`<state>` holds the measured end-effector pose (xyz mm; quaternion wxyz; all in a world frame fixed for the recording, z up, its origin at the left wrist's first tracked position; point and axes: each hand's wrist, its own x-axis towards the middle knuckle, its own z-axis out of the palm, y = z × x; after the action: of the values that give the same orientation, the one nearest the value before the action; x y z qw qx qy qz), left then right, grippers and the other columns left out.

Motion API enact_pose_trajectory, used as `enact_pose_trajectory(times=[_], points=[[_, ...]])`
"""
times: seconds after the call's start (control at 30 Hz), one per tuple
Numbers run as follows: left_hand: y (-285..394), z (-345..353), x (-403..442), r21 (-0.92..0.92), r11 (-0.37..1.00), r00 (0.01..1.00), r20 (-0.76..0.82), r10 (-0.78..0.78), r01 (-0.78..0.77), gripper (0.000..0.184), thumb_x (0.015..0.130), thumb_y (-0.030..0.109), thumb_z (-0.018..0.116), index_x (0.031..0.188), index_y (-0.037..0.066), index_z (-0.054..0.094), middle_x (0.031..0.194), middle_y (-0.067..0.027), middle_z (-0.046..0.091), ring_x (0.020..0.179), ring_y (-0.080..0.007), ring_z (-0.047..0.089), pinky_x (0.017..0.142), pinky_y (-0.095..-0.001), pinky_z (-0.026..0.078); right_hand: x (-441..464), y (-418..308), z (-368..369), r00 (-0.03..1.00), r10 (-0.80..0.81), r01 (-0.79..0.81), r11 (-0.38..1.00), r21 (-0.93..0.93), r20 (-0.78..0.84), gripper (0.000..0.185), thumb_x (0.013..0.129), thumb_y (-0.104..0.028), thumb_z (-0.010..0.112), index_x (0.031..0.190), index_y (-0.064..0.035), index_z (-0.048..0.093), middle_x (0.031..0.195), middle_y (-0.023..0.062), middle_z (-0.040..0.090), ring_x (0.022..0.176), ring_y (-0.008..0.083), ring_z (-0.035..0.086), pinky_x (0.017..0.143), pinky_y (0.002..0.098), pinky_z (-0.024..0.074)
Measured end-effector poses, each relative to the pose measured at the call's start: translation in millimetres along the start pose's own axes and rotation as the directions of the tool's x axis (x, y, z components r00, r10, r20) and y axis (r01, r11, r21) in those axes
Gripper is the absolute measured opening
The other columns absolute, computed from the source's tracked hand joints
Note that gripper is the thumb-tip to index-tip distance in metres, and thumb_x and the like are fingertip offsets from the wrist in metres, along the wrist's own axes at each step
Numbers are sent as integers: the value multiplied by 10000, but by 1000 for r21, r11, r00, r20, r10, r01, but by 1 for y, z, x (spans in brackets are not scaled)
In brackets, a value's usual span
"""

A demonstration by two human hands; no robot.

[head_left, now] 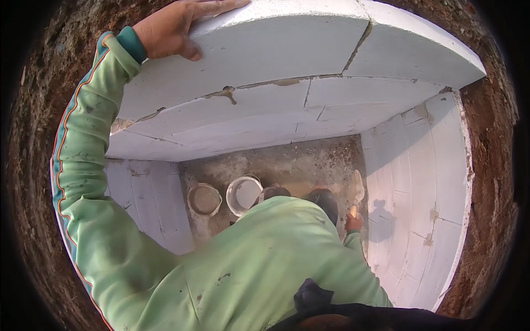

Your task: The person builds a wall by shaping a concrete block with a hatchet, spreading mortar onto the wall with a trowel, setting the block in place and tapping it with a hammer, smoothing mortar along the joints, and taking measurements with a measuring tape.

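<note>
Head view: your left hand (pixel 175 30) rests, thumb and fingers apart, on the top block (pixel 270 52), while your right hand (pixel 354 223) is closed around the trowel (pixel 358 186), low beside the side wall (pixel 417 193), two buckets (pixel 229 195) standing on the floor (pixel 314 160).

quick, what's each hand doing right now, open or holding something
Left hand: open, resting on the top white block.
Right hand: closed, holding the trowel by its handle.

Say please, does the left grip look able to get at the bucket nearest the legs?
Probably not from here: the left grip rests on the wall top, while that bucket stands on the floor below; bending seems needed.
</note>
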<state>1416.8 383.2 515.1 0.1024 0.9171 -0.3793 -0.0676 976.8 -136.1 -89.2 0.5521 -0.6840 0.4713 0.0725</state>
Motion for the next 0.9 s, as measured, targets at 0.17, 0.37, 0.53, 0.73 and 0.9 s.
enact_pose_trajectory(times=[0.17,0.37,0.53,0.73,0.9], points=[[-9,5,2,4,1000,999,-45,18,-18,1139,535,-56,810,1566,216,410,1333,-103,615,1183,-317,603,1156,-451,447,-14,-15,-6,997,-26,25,1000,-13,-78,182,811,-157,714,800,-58,562,641,40,569,440,142,492,392,334,388],[-1,7,1,-34,999,995,-92,36,-39,1035,648,99,854,1569,203,395,1302,-148,609,1125,-342,636,1070,-462,499,-14,-31,-12,955,-281,248,932,-266,-94,248,799,-212,726,894,-9,620,659,87,593,564,197,585,542,378,467],[2,49,7,437,874,915,-404,-20,212,992,723,604,811,1479,51,484,1261,-202,647,1096,-371,665,1016,-472,505,5,-75,8,926,-364,330,910,-252,-101,379,796,-289,767,971,19,634,753,148,636,702,289,636,667,422,488],[1,39,10,342,927,924,-382,-15,156,1036,685,659,827,1414,-17,536,1247,-224,662,1130,-373,651,1008,-456,475,10,-84,16,895,-433,380,868,-320,-111,395,802,-300,767,974,27,626,811,215,640,749,355,631,699,451,483],[-5,45,16,273,949,907,-419,-34,161,882,737,598,829,1361,24,587,1096,-192,701,951,-313,681,778,-395,547,4,-50,17,888,-448,410,871,-270,-99,395,806,-293,752,1005,31,648,823,209,659,764,361,646,710,458,490]])
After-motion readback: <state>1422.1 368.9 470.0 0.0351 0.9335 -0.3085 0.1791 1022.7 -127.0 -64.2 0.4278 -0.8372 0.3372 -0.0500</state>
